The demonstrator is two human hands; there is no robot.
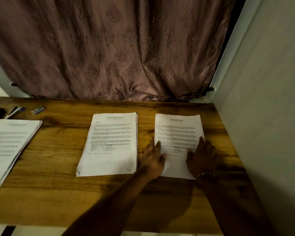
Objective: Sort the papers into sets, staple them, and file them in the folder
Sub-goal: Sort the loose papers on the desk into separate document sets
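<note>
Head view: three paper sets on the wooden desk (58, 176). Both hands are on the right stack (177, 130), which lies near the desk's right end by the wall (271, 99). The left hand (153, 157) lies flat along that stack's left edge, fingers straight. The right hand (201, 155) lies flat on its lower right part, fingers straight. Neither grips anything, both just press the top page. There is a bracelet (205, 174) on the right wrist. The middle stack (112, 142) sits just beside the right one, not touching, bottom-left corner curled. The left stack (8, 143) is well apart, skewed, sheets fanned, cut off by the frame. Behind it at the desk's back are pens (15, 111) and a small blue-and-silver object (38, 110) — too blurred to identify. A patterned curtain (109, 48) hangs behind the desk.
</note>
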